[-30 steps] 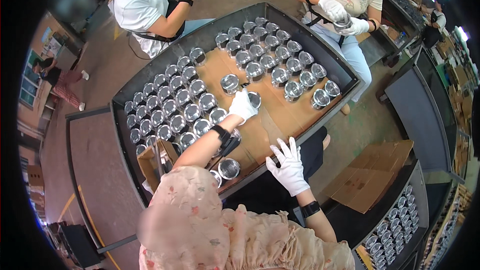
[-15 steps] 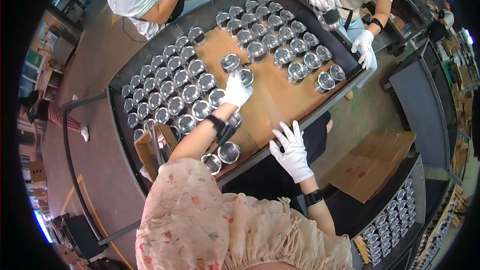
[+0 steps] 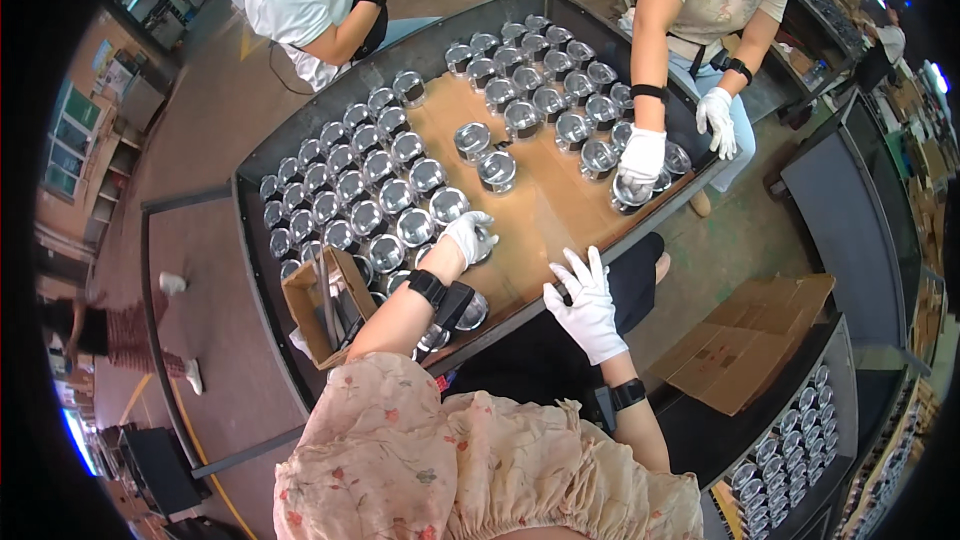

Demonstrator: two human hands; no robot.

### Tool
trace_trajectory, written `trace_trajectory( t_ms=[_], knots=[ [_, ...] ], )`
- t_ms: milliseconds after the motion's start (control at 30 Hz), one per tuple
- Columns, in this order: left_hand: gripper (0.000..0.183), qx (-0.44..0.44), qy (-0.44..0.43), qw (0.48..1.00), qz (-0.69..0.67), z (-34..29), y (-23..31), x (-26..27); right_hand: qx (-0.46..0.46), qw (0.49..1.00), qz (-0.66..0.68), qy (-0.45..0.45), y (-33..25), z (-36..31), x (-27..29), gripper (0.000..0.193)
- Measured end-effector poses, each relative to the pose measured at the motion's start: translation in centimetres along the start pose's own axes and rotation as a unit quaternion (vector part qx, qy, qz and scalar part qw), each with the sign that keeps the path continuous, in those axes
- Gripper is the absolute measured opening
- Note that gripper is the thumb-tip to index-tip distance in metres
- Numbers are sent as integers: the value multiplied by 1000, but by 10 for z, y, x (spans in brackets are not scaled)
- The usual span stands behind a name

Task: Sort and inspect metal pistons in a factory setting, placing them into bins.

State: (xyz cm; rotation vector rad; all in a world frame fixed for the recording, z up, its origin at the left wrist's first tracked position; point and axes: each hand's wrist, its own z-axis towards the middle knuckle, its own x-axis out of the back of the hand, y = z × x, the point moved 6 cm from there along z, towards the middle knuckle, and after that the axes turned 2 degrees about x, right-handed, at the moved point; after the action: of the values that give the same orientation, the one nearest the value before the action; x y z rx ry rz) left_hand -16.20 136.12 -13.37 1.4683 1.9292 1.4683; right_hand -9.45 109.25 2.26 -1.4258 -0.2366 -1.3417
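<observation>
Holding the white-gloved left hand [image 3: 468,240], fingers bent, beside silver, cylindrical metal pistons [image 3: 449,205] set upright in a dark metal tray [image 3: 585,22], crowns upward, long axes vertical; cannot tell whether grip pinches one. Spreading the white-gloved right hand [image 3: 588,310] at the near rim [image 3: 515,320].

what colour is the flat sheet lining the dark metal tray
It's a flat tan-brown sheet, best seen in the head view.

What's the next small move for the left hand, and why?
Probably close the left hand gently: it curls beside a metal piston, but whether it grips one is hidden, so a light squeeze should test that. The right hand is spread open.
</observation>
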Motion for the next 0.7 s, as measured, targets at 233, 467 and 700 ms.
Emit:
trace_trajectory(
  t_ms=[233,467,700],
  knots=[
    [21,105,-163,818,-542,-73,104,-29,-8,1000,-8,-3,6,0,3,35],
    [34,51,-268,758,-592,-105,176,-44,-5,1000,-2,-17,11,-2,5,36],
    [27,29,-303,775,-554,-110,202,-73,-178,868,463,-7,6,-8,46,45]
  ],
)
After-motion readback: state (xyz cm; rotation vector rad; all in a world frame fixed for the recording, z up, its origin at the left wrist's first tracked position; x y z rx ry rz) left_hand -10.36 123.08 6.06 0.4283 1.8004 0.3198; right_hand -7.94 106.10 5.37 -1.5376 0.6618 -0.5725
